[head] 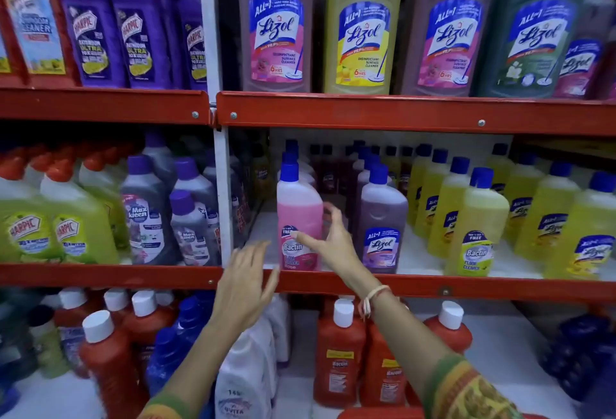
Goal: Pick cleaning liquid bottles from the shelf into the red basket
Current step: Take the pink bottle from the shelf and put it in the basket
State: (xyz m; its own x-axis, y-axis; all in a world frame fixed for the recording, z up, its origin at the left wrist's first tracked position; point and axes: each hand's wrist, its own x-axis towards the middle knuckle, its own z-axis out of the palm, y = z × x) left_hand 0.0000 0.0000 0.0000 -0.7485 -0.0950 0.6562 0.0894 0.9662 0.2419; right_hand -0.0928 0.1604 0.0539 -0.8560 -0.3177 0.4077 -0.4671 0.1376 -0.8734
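Note:
A pink Bactin floor cleaner bottle with a blue cap stands upright at the front of the middle shelf. My right hand is spread around its right side, thumb on the label and fingers behind, not closed on it. My left hand hovers open just below and left of the bottle, over the red shelf edge. A red rim at the bottom edge may be the red basket; most of it is out of view.
A purple Lizol bottle stands right of the pink one, with yellow bottles beyond. Large Lizol bottles fill the top shelf. Red Bactin bottles and a white bottle stand below. A white upright post divides the shelves.

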